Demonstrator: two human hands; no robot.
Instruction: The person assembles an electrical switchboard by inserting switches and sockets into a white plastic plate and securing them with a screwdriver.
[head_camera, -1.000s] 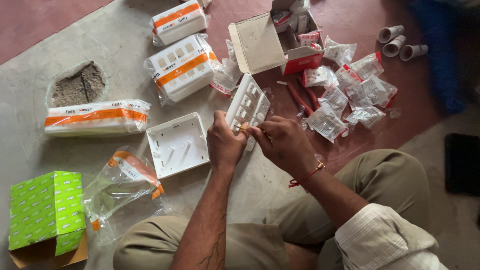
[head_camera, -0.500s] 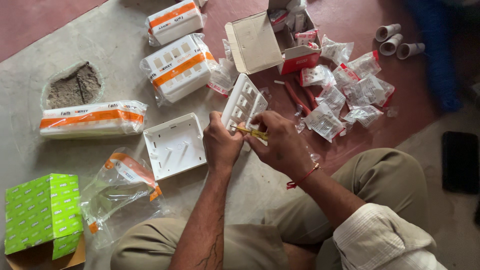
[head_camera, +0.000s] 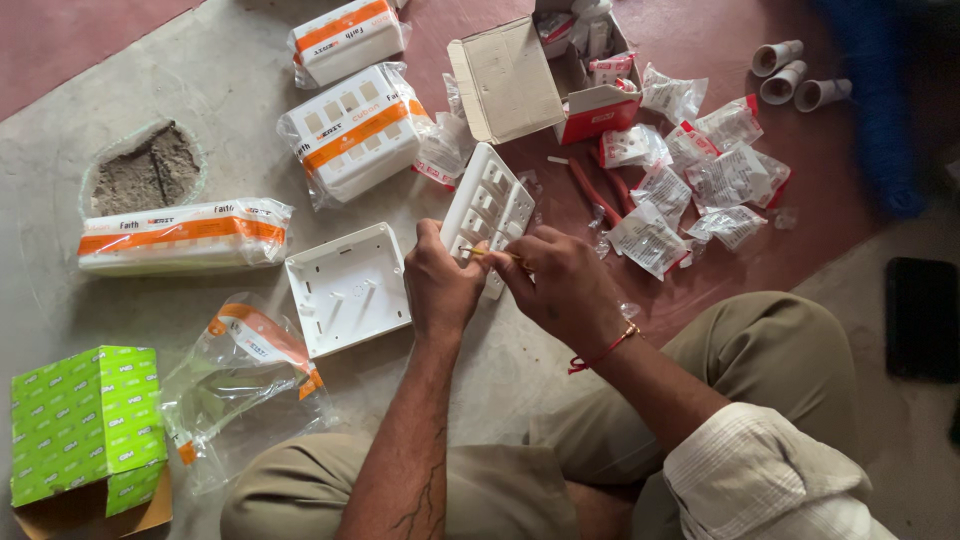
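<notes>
A white modular switch plate (head_camera: 492, 200) with several rectangular openings stands tilted on the floor in front of me. My left hand (head_camera: 440, 285) grips its near lower edge. My right hand (head_camera: 562, 285) is closed around a thin yellow-handled tool (head_camera: 490, 254) whose tip points left at the plate's lower part. A square white back plate (head_camera: 348, 287) lies flat just left of my left hand. Red-handled pliers (head_camera: 590, 195) lie on the floor right of the switch plate.
Wrapped white boxes with orange bands (head_camera: 355, 130) lie left and at the back. An open cardboard box (head_camera: 560, 70) and several small clear packets (head_camera: 700, 180) sit to the right. A green box (head_camera: 85, 425), an empty plastic bag (head_camera: 245, 375), three pipe fittings (head_camera: 795, 75), a dark phone (head_camera: 920, 318).
The yellow-handled tool has shifted slightly left toward the switch plate's lower edge. Both hands stay on the plate and tool.
</notes>
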